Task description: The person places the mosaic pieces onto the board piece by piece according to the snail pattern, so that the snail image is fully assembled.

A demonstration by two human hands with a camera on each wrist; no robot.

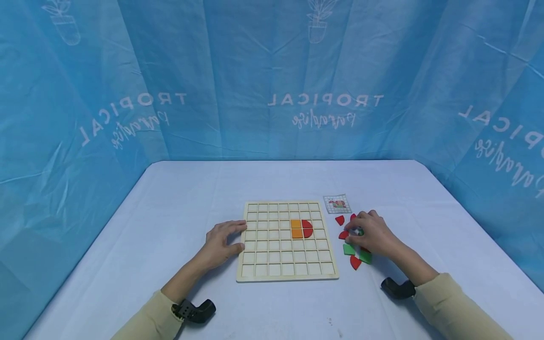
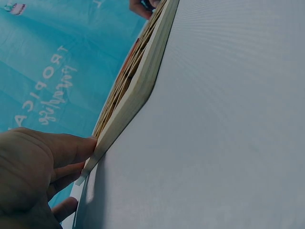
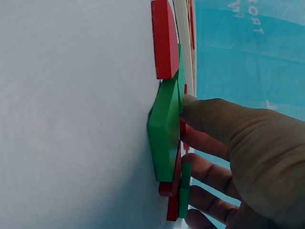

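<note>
In the head view, my left hand (image 1: pixel 222 243) rests against the left edge of a pale wooden grid board (image 1: pixel 287 272), thumb and fingertips at the rim. Two orange squares (image 1: pixel 296 229) and a red half circle (image 1: pixel 307 229), made of two quarter pieces, sit in the board's cells. To the right of the board, my right hand (image 1: pixel 374 233) pinches a red quarter-circle piece (image 1: pixel 343 235) between thumb and index finger, low over the table. Below and beside the fingers lie green pieces (image 3: pixel 164 131) and a red piece (image 3: pixel 165 43); the hand partly covers others.
A small printed pattern card (image 1: pixel 337 204) lies beyond the loose pieces, near the board's upper right corner. Another red piece (image 1: pixel 340 220) is between card and hand. White cloth covers the table (image 1: pixel 191 189); a blue printed curtain (image 1: pixel 272 71) surrounds it.
</note>
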